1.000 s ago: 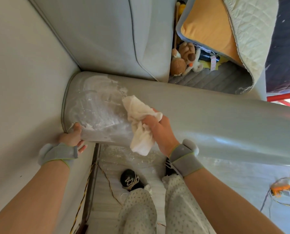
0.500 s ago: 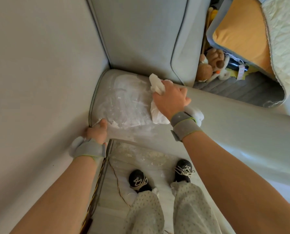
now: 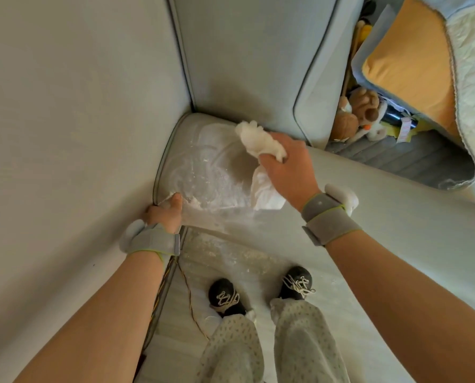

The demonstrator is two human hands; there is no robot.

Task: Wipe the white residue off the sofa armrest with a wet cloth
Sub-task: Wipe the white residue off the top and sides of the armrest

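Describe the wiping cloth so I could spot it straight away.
Start at the pale grey sofa armrest crossing the middle of the view, and follow it left to the patch of white residue by the wall. At that patch's right edge the right hand grips the cloth: crumpled, bright white fabric, unlike the flat powdery smears around it.

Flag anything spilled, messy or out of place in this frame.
White residue is smeared across the armrest end by the wall, left of the cloth in the right hand. White specks also litter the floor below.
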